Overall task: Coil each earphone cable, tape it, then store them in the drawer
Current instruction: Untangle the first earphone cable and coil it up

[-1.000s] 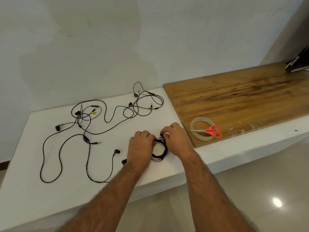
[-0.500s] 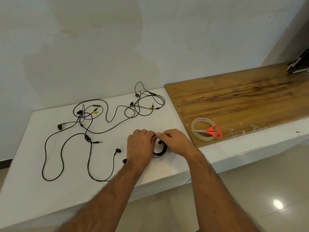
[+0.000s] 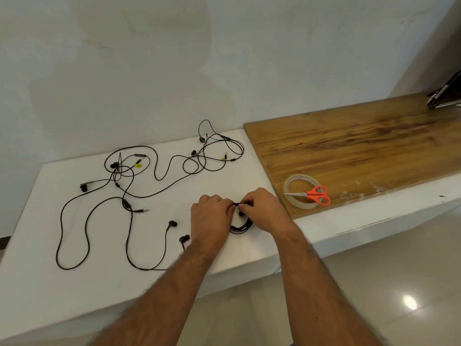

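Observation:
A coiled black earphone cable (image 3: pixel 240 227) lies on the white counter (image 3: pixel 50 283) between my hands. My left hand (image 3: pixel 209 218) and my right hand (image 3: pixel 263 211) both pinch the top of the coil, fingertips meeting above it; one earbud shows inside the loop. Loose black earphones (image 3: pixel 129 206) sprawl uncoiled across the left of the counter, and another tangled set (image 3: pixel 212 156) lies near the wall. A clear tape roll (image 3: pixel 301 192) sits on the wooden board, with orange-handled scissors (image 3: pixel 315 194) lying across it. No drawer is in view.
The wooden board (image 3: pixel 361 151) covers the right part of the counter, with scraps of tape near its front edge. A dark object (image 3: pixel 446 93) leans at the far right. The wall stands close behind; tiled floor lies below the counter edge.
My right hand has moved left and up over the coil, meeting my left hand's fingertips at its top. The coil stayed in place on the counter.

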The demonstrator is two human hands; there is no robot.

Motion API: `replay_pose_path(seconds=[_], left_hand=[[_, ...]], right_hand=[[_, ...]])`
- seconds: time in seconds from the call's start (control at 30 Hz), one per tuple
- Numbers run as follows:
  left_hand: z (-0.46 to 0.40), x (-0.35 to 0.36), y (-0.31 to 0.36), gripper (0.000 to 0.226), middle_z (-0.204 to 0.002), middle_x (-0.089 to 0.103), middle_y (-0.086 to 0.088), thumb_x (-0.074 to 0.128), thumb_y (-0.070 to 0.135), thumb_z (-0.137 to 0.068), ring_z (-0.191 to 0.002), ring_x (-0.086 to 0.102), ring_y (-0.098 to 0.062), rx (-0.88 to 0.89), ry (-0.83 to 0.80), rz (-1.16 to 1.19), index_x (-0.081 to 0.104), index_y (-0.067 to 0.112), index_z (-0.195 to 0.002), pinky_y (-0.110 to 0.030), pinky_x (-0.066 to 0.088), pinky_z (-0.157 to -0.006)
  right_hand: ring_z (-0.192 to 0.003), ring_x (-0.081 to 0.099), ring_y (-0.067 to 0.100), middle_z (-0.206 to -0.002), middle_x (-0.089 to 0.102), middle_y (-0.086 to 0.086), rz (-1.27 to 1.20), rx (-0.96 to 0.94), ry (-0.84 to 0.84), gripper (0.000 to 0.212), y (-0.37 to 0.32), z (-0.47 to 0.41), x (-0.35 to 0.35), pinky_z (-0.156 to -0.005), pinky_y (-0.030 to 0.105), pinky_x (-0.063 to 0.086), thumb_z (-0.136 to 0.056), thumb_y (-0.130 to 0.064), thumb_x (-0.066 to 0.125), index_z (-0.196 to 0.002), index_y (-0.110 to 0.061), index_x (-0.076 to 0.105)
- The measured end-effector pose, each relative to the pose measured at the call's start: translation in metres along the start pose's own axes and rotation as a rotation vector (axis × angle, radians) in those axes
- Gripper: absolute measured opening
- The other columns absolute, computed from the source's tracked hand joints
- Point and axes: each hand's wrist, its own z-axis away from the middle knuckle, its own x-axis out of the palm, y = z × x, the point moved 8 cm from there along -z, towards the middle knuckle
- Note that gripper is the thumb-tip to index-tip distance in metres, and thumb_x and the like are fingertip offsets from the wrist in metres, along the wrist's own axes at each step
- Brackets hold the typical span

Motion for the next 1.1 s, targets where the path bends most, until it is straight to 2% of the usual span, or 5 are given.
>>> replay_pose_path(seconds=[0.13,0.37,0.63,0.77,1.1], left_hand=[[-0.001,0.000,0.001,0.031,-0.101,0.065,0.008,0.038,0.038,-0.100,-0.101,0.051,-0.017,0.001,-0.001,-0.020,0.067,0.031,-0.111,-0.032,0.038,-0.080],[0.000,-0.001,-0.003,0.030,-0.100,0.066,0.009,0.041,0.038,-0.099,-0.100,0.052,-0.018,-0.009,0.018,-0.009,0.068,0.030,-0.109,-0.033,0.039,-0.079],[0.000,-0.001,0.002,0.030,-0.101,0.065,0.009,0.040,0.038,-0.100,-0.101,0.050,-0.017,0.000,0.011,-0.024,0.067,0.030,-0.109,-0.032,0.036,-0.079],[0.000,-0.001,0.000,0.031,-0.100,0.065,0.009,0.039,0.038,-0.099,-0.100,0.050,-0.017,-0.018,0.003,-0.019,0.067,0.029,-0.107,-0.032,0.036,-0.079],[-0.004,-0.005,-0.001,0.029,-0.095,0.066,0.008,0.043,0.038,-0.098,-0.096,0.051,-0.017,-0.011,0.034,0.056,0.069,0.028,-0.105,-0.032,0.038,-0.078]], right_hand=[[-0.099,0.063,0.017,-0.110,0.067,0.001,0.015,0.030,0.063,0.032,0.004,0.001,-0.007,-0.085,0.034,0.052,-0.086,-0.025,0.066,-0.117,-0.019,0.065],[-0.059,0.052,0.009,-0.064,0.060,-0.004,0.006,0.053,0.025,0.021,0.003,0.001,-0.008,-0.053,0.024,0.040,-0.091,-0.028,0.062,-0.077,-0.014,0.069],[-0.089,0.065,0.016,-0.097,0.071,-0.001,0.059,0.063,0.026,0.020,0.005,0.001,-0.008,-0.076,0.032,0.054,-0.088,-0.028,0.066,-0.105,-0.019,0.072],[-0.077,0.063,0.011,-0.087,0.068,-0.005,0.016,0.082,0.016,0.024,0.005,0.002,-0.008,-0.062,0.026,0.048,-0.074,-0.031,0.078,-0.094,-0.023,0.069],[-0.079,0.066,0.017,-0.084,0.071,0.000,-0.048,0.030,0.073,0.017,-0.001,0.002,-0.012,-0.068,0.032,0.055,-0.077,-0.014,0.069,-0.094,-0.016,0.072]])
